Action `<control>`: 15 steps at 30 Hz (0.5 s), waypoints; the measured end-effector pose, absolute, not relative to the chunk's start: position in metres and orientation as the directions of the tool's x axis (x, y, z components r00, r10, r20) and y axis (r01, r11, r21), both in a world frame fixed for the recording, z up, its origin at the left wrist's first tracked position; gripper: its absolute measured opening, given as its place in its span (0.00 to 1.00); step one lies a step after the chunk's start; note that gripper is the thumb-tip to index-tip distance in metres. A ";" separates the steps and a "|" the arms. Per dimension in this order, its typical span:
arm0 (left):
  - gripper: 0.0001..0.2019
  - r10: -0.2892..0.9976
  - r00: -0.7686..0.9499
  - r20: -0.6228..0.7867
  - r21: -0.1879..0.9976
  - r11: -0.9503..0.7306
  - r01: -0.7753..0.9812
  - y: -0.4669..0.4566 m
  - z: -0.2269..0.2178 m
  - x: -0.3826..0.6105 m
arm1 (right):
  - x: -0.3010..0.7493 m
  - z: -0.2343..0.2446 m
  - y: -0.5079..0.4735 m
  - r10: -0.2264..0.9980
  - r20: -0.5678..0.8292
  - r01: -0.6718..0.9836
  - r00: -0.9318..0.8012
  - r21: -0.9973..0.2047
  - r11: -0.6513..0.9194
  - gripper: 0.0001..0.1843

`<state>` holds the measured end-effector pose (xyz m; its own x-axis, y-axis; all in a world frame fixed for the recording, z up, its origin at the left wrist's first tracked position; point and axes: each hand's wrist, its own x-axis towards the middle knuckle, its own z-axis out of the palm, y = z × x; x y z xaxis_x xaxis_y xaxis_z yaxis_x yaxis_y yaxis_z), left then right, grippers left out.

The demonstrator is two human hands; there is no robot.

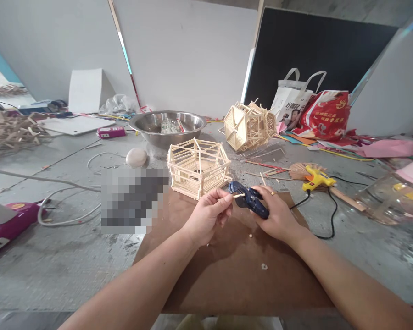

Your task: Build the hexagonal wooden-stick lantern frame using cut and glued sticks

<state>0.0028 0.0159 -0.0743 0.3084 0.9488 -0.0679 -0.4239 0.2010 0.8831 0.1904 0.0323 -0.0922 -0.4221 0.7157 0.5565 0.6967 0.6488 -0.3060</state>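
My left hand (209,215) pinches a short wooden stick (238,196) and holds its tip at the nozzle of a dark blue glue gun (249,200). My right hand (278,215) is wrapped round that glue gun, above a brown board (227,270). Just beyond my hands stands a hexagonal house frame built of wooden sticks (197,167). A second stick structure (249,124) lies tipped on its side further back.
A steel bowl (168,126) sits behind the frame. A yellow glue gun (315,179) with a black cord lies to the right, near bags (321,112) and pink paper (388,149). White cable (65,201), a pink device (7,224) and loose sticks (10,130) lie left.
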 end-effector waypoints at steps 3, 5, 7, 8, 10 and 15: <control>0.12 0.950 0.308 -0.061 0.892 0.190 -0.409 0.016 -0.076 0.003 | 0.191 -0.092 0.032 0.717 0.554 0.698 -0.423 -0.306 0.647 0.24; 0.12 0.949 0.309 -0.057 0.896 0.185 -0.404 0.016 -0.076 0.003 | 0.191 -0.093 0.033 0.722 0.548 0.699 -0.422 -0.309 0.644 0.25; 0.12 0.949 0.309 -0.057 0.898 0.184 -0.400 0.016 -0.076 0.004 | 0.191 -0.093 0.033 0.726 0.545 0.700 -0.420 -0.314 0.641 0.26; 0.12 0.950 0.307 -0.059 0.899 0.184 -0.398 0.016 -0.075 0.004 | 0.191 -0.093 0.033 0.727 0.544 0.699 -0.419 -0.317 0.641 0.26; 0.12 0.953 0.297 -0.064 0.901 0.183 -0.394 0.015 -0.074 0.005 | 0.191 -0.093 0.033 0.728 0.543 0.697 -0.418 -0.322 0.641 0.27; 0.13 0.953 0.292 -0.079 0.906 0.191 -0.379 0.015 -0.075 0.006 | 0.191 -0.092 0.033 0.728 0.540 0.699 -0.422 -0.318 0.641 0.28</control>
<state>0.0060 0.0146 -0.0746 0.2919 0.9532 -0.0789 -0.3787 0.1909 0.9056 0.1908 0.0325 -0.0923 -0.4215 0.7284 0.5402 0.6988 0.6405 -0.3184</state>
